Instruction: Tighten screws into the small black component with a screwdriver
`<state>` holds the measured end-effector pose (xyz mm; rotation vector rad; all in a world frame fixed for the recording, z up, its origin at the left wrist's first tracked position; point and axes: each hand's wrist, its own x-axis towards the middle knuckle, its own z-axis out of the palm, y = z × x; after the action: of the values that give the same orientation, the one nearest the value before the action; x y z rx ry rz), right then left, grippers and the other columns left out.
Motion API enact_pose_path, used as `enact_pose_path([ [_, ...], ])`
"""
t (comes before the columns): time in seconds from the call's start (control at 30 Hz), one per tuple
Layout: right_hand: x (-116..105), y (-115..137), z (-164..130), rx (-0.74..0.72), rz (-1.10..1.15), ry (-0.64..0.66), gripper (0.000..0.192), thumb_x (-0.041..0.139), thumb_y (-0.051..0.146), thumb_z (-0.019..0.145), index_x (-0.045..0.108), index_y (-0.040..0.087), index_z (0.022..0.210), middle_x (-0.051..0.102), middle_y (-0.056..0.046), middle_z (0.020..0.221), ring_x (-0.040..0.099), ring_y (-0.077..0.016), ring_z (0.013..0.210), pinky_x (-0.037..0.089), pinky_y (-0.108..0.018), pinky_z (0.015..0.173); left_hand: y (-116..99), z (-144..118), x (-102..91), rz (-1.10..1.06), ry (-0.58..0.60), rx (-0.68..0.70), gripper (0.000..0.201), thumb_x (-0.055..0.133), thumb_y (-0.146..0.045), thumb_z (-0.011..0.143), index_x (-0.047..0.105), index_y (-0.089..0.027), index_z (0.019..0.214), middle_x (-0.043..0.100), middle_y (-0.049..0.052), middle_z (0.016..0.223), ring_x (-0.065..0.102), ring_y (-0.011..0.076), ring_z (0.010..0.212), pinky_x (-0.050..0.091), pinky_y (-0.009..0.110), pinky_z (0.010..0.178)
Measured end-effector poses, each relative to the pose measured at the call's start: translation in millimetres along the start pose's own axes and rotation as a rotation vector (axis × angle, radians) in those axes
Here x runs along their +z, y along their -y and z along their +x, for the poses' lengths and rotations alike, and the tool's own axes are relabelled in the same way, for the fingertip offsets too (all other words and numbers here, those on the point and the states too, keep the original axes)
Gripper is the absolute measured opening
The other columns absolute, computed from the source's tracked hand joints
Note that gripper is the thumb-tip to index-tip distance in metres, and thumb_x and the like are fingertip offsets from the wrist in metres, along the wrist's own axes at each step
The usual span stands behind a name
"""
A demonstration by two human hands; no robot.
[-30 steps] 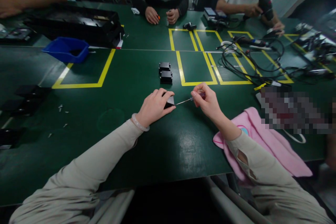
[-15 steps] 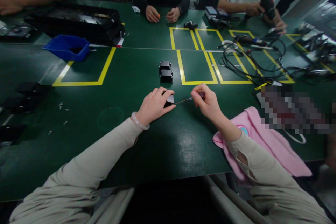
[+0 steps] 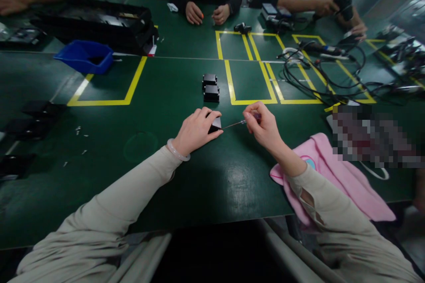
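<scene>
My left hand (image 3: 199, 129) is closed around a small black box (image 3: 215, 124) on the green table, its fingers over the top and thumb along the near side. In my right hand (image 3: 262, 124) is a screwdriver (image 3: 237, 124) with a dark, purplish handle and a thin shaft. The shaft points left, and its tip meets the right end of the box by my left thumb. Whether a screw sits at the tip is too small to tell. Just beyond my hands stand two similar black boxes (image 3: 211, 92), one close behind the other.
Loose screws (image 3: 78, 130) and more black parts (image 3: 29, 128) lie on the left. A blue scoop-shaped bin (image 3: 86, 57) stands before a long black casing (image 3: 96, 22). Cables (image 3: 318, 75) tangle at right, near a pink cloth (image 3: 327, 159). Co-workers sit across the table.
The view has shifted slightly. Both hands keep their grip, with the screwdriver tip still at the box's end. Across the table, a co-worker's hand with a dark tool has moved a little.
</scene>
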<state>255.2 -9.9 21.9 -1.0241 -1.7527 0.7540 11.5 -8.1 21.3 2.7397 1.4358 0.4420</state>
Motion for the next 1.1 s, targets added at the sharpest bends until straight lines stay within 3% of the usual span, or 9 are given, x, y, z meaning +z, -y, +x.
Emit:
enact_pose_path([
  [0.13, 0.7, -2.2, 0.4, -0.014, 0.013, -0.013, 0.028, 0.058, 0.052, 0.103, 0.056, 0.024, 0.106, 0.056, 0.003, 0.074, 0.055, -0.012, 0.063, 0.038, -0.026, 0.056, 0.4, 0.1, 1.2, 0.008, -0.004, -0.001, 0.045, 0.066, -0.044, 0.098, 0.055, -0.019, 0.134, 0.064, 0.012, 0.123, 0.061, 0.028, 0.109, 0.052, 0.037, 0.086],
  [0.37, 1.2, -1.4, 1.9, -0.036, 0.006, -0.015, 0.027, 0.058, 0.048, 0.104, 0.056, 0.024, 0.092, 0.05, 0.006, 0.065, 0.047, -0.0105, 0.054, 0.034, -0.027, 0.054, 0.3, -0.5, 1.5, 0.007, -0.015, 0.003, 0.044, 0.066, -0.044, 0.098, 0.056, -0.02, 0.133, 0.064, 0.011, 0.123, 0.061, 0.0277, 0.108, 0.051, 0.037, 0.086],
  [0.57, 2.9, -4.2, 0.5, -0.044, 0.026, -0.038, 0.025, 0.058, 0.049, 0.103, 0.057, 0.024, 0.107, 0.057, 0.001, 0.079, 0.055, -0.0129, 0.065, 0.037, -0.027, 0.056, -0.4, -1.0, 0.7, 0.007, -0.008, -0.002, 0.045, 0.067, -0.043, 0.098, 0.056, -0.02, 0.134, 0.064, 0.012, 0.123, 0.061, 0.0279, 0.109, 0.051, 0.037, 0.087],
  [0.97, 0.2, -3.1, 3.3, -0.045, 0.001, -0.044, 0.033, 0.057, 0.055, 0.103, 0.057, 0.024, 0.091, 0.053, 0.002, 0.073, 0.049, -0.0127, 0.06, 0.034, -0.028, 0.053, -1.7, -0.2, -0.8, 0.009, -0.003, -0.013, 0.046, 0.067, -0.042, 0.097, 0.055, -0.019, 0.134, 0.063, 0.013, 0.125, 0.061, 0.0286, 0.11, 0.052, 0.037, 0.086],
  [1.1, 0.4, -2.4, 3.2, -0.043, 0.003, -0.025, 0.031, 0.057, 0.054, 0.103, 0.056, 0.024, 0.095, 0.054, 0.002, 0.073, 0.046, -0.0115, 0.057, 0.034, -0.028, 0.053, -0.9, -0.4, 0.4, 0.01, -0.009, -0.003, 0.046, 0.065, -0.044, 0.098, 0.055, -0.019, 0.135, 0.063, 0.013, 0.125, 0.06, 0.0287, 0.111, 0.052, 0.038, 0.087],
])
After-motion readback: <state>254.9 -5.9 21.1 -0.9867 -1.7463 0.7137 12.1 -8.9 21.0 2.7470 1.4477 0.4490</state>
